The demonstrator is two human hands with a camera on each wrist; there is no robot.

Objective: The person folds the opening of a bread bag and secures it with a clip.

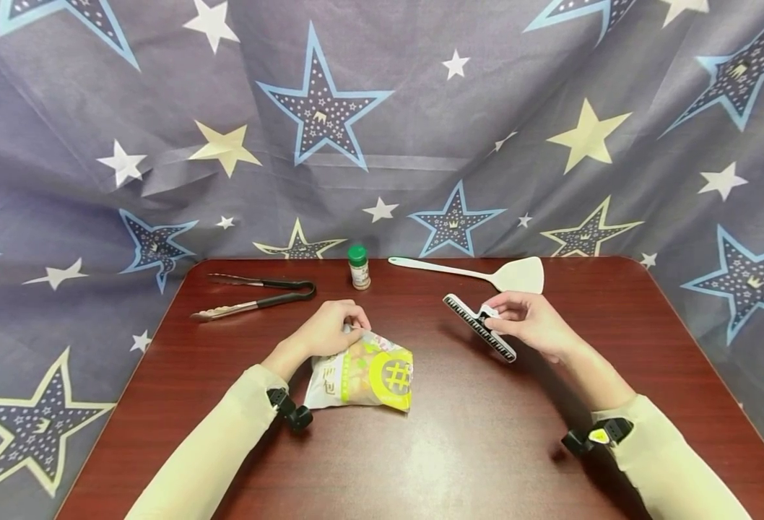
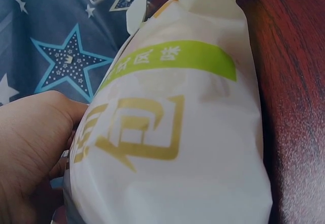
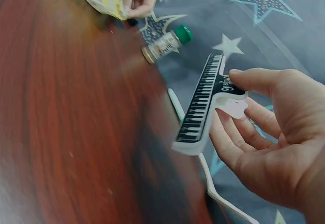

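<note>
At the middle of the table, a white, green and yellow snack bag (image 1: 362, 372) is held along its upper edge by my left hand (image 1: 330, 328), thumb and fingers pinching it. Gold and green print covers the side of the bag facing the left wrist view. My right hand (image 1: 534, 323) grips a clip with a piano-key pattern (image 3: 203, 102) by its handle, thumb on one side and fingers on the other. In the head view the clip's long bar (image 1: 479, 328) slants down to the right, well right of the bag.
Black-handled tongs (image 1: 258, 300) lie at the back left. A small seasoning bottle with a green cap (image 1: 359, 267) stands near the back edge. To its right lies a white spatula (image 1: 515, 275). Behind the reddish-brown table (image 1: 421, 462) hangs a starry cloth (image 1: 395, 137).
</note>
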